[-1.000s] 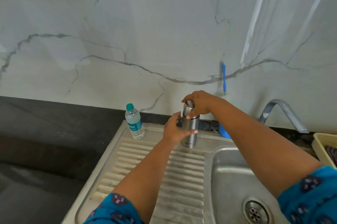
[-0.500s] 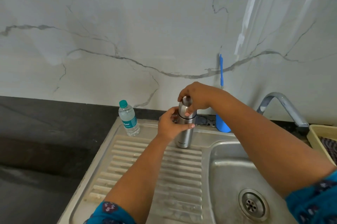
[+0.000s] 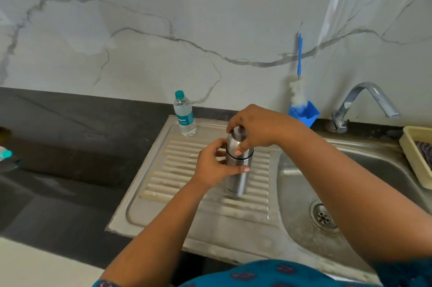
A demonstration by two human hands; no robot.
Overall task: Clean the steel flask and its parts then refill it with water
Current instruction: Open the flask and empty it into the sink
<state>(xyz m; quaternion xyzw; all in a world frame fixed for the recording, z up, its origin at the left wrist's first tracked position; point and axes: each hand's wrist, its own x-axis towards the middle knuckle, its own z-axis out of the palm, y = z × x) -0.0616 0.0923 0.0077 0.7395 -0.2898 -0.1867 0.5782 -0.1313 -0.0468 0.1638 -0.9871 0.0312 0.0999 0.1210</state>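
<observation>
Steel flask (image 3: 236, 169) stands upright on the sink's draining board (image 3: 163, 193), long axis vertical, w/ both hands on it. Left hand (image 3: 211, 167) grips the body from the left; right hand (image 3: 254, 126) wraps the cap (image 3: 237, 137) from above, so prob twisting it off next.

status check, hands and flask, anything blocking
Left hand grips steel flask body. Right hand grips its cap, still on. Flask upright on drainboard. Nothing blocking.
</observation>
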